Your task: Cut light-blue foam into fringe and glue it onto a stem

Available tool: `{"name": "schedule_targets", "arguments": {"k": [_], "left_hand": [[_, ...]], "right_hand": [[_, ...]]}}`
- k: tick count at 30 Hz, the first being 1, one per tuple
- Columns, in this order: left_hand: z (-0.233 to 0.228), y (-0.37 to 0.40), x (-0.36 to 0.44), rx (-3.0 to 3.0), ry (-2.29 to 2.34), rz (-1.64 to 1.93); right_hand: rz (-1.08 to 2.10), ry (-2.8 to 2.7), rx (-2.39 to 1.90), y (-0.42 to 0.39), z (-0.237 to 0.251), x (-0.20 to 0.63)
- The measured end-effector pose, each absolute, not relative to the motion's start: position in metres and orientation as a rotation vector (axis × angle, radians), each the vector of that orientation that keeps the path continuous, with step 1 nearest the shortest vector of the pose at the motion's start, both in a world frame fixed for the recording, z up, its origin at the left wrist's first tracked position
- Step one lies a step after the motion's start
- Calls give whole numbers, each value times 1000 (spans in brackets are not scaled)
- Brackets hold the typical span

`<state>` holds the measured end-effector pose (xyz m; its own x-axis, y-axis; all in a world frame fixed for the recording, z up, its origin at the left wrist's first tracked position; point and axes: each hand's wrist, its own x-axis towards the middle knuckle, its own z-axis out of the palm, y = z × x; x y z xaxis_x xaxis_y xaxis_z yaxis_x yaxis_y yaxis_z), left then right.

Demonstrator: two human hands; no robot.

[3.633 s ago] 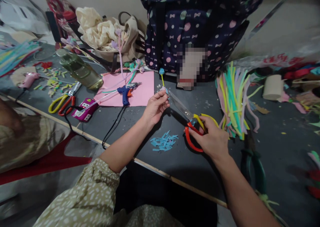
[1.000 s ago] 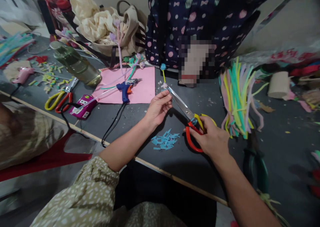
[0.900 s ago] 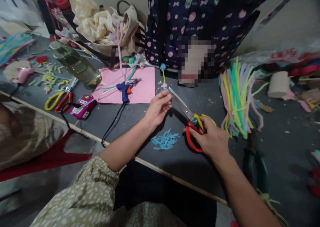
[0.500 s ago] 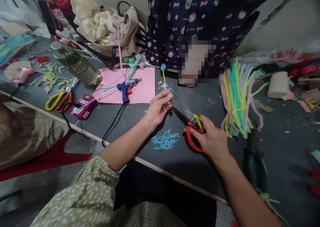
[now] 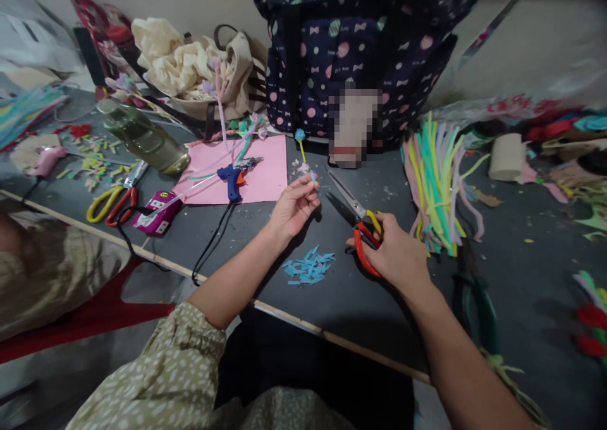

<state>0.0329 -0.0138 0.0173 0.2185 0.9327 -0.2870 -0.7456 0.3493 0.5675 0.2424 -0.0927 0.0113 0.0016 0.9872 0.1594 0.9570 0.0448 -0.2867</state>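
Observation:
My left hand (image 5: pixel 296 203) is closed in a pinch, with a small blue piece (image 5: pixel 313 176) between thumb and fingertips. My right hand (image 5: pixel 398 250) grips the red and yellow handles of a pair of scissors (image 5: pixel 353 202). The scissor blades point up and left, a short gap to the right of the blue piece. Below my left hand, a loose pile of blue snippets (image 5: pixel 309 267) lies on the dark table (image 5: pixel 265 253). Behind the left fingertips stands a yellow stem with a blue flower (image 5: pixel 300 136) on top.
A blue glue gun (image 5: pixel 232 180) rests on a pink sheet (image 5: pixel 272 158). Nearby are a purple power strip (image 5: pixel 159 214), a second pair of scissors (image 5: pixel 114 203) and a green bottle (image 5: pixel 147 139). To the right lie bundled pipe cleaners (image 5: pixel 434 190) and green-handled pliers (image 5: pixel 475 310). A patterned bag (image 5: pixel 313 57) stands behind.
The scissor tips have drawn away from the left fingertips, leaving a gap. The blue piece now shows above my left fingers. The whole view has shifted slightly.

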Motion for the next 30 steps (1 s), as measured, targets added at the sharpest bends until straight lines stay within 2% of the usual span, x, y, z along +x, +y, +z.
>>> {"name": "schedule_targets", "arguments": {"k": [8, 30], "left_hand": [[17, -12, 33, 343, 683, 1235], [14, -11, 32, 449, 770, 1269]], "right_hand": [[46, -2026, -1696, -95, 0, 248], [-61, -2072, -1701, -96, -3, 248]]}}
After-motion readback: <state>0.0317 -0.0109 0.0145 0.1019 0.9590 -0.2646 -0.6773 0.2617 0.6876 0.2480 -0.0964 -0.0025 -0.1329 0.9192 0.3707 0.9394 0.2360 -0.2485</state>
